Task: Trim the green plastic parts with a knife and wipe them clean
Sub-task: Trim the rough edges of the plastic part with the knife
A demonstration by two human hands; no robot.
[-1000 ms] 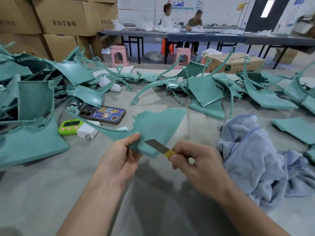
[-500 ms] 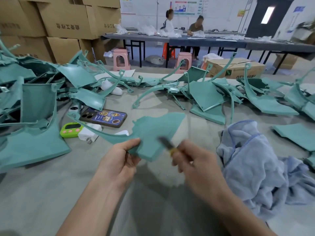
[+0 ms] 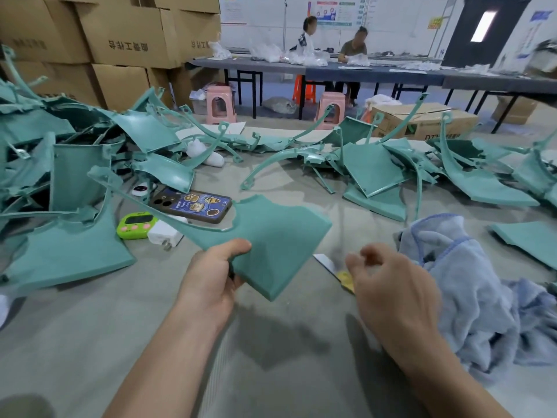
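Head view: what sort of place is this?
Likely a factory finishing area: piles of moulded green plastic parts, stacked brown cardboard cartons behind, and a long dark worktable where two seated people handle white items.

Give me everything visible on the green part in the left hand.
The green part looks like matte teal plastic: a broad fan-shaped panel with a ragged, notched upper edge and a long thin curved arm sweeping up-left to a tab end. It is held above the grey table, its near corner pointing down. The left hand grips its lower left edge, thumb on top.
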